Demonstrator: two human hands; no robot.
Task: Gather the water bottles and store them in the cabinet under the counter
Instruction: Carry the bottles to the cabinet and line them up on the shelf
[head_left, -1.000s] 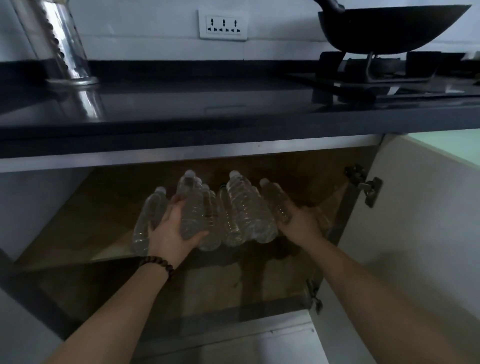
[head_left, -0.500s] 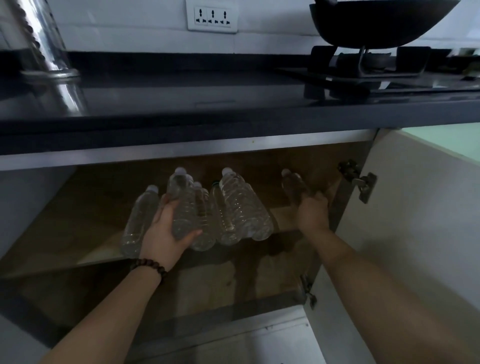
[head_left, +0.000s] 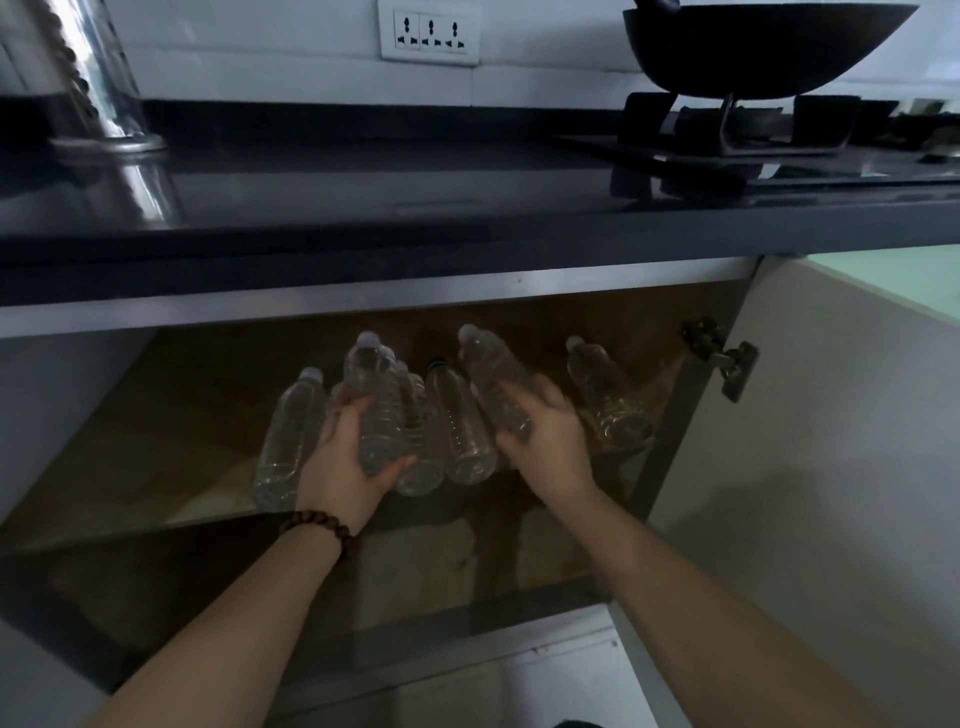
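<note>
Several clear plastic water bottles lie side by side on the wooden shelf (head_left: 171, 457) inside the open cabinet under the counter. My left hand (head_left: 345, 457) grips one bottle (head_left: 376, 405) near the left of the group. My right hand (head_left: 545, 436) is closed around another bottle (head_left: 491, 369) right of the middle. One bottle (head_left: 288, 436) lies at the far left, one with a dark cap (head_left: 457, 421) lies between my hands, and one (head_left: 605, 389) lies apart at the far right.
The open cabinet door (head_left: 831, 441) stands at the right with its hinge (head_left: 724, 358). Above runs the dark counter (head_left: 363, 208), with a black wok (head_left: 763, 47) on a stove at the right and a shiny metal vessel (head_left: 93, 78) at the left. A lower cabinet floor (head_left: 415, 571) lies below the shelf.
My right hand let go of the far-right bottle, which now lies on the shelf, and moved left onto a bottle near the middle. My left hand stays on its bottle.
</note>
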